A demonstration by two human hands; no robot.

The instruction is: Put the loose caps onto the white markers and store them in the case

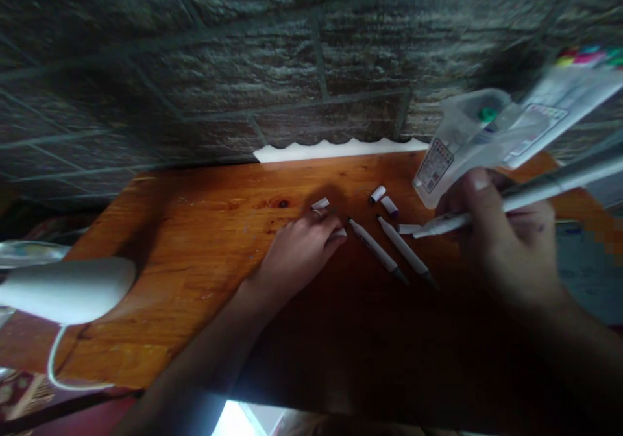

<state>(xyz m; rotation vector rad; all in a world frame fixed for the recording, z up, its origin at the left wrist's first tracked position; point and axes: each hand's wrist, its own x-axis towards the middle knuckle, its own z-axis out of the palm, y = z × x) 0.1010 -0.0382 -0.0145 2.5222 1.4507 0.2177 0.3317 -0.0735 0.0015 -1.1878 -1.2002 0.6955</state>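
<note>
Firstly, the left hand (296, 251): bare, palm down on the table, fingers loosely together and curled, their tips at a short white cap (339, 233); whether they pinch it cannot be told. Next, the right hand (506, 241): raised, thumb and fingers pinching a long white marker (549, 189). A clear plastic packet (462, 147) with a printed label sits just above its knuckles; whether it is held too cannot be told. On the orange-brown wooden table (195, 254), between the hands, lie a slim white marker with a dark end (377, 248) and a second slim white marker (403, 244) just beside it, plus a short white-and-purple cap (389, 205) and a plain white cap (377, 194). Risks, as judged: round caps could roll if nudged by the left fingers, and the tilted packet could shed its contents if its opening dips. Beyond: a grey stone-patterned wall (195, 53); a white lamp (63, 290).
</note>
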